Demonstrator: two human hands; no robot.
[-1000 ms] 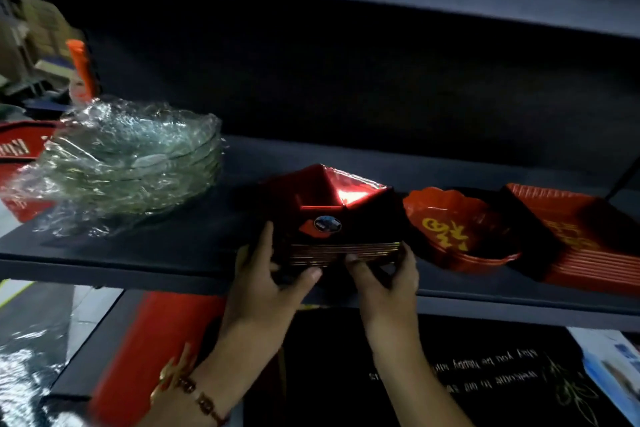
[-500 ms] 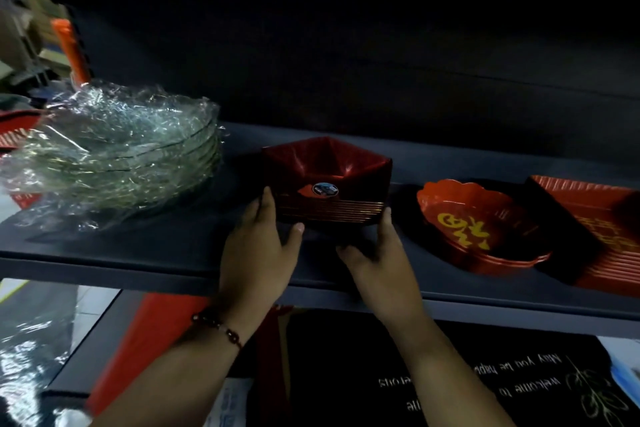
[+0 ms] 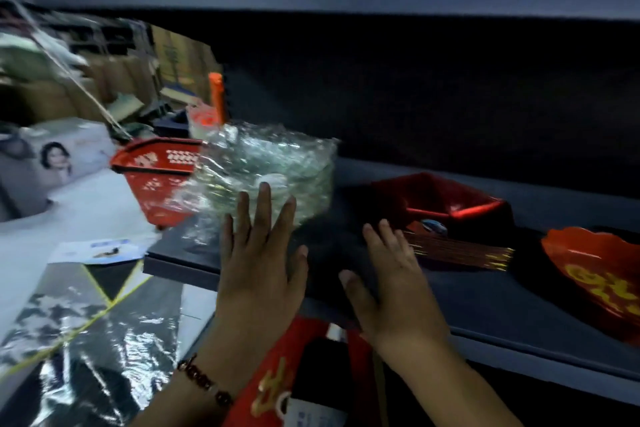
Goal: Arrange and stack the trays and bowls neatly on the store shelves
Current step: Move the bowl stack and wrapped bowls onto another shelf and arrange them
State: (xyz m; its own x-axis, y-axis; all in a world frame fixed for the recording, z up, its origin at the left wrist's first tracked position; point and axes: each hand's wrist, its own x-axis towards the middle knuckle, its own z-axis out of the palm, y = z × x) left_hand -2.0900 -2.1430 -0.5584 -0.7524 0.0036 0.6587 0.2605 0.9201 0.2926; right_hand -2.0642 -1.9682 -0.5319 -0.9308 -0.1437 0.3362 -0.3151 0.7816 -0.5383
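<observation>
Head cam, pretty blurry overall. Both hands are hanging in front of the dark shelf (image 3: 485, 291) with fingers straight and spread, gripping nothing. The left hand (image 3: 259, 270) is sitting at center frame, its fingertips overlapping the lower edge of the wrapped plates (image 3: 270, 166), though I can't tell if they're actually touching the plastic. A bead bracelet (image 3: 204, 381) is showing on that wrist at lower center. The right hand (image 3: 391, 274) is hovering just right of it, its fingertips near the left side of the red bowls (image 3: 446, 208); contact is too smeared to call.

The wrapped plates are sitting at the left end of the shelf, center-left of frame. The red bowls are stacked right of center, well back on the shelf, with a gold-striped edge showing at the stack's front. A scalloped red dish (image 3: 602, 274) with gold characters is lying at the right edge, partly cut off.

Off the shelf, a red basket (image 3: 156, 180) is sitting at mid-left behind the plates, and an orange thing (image 3: 216, 97) is poking up above them.
</observation>
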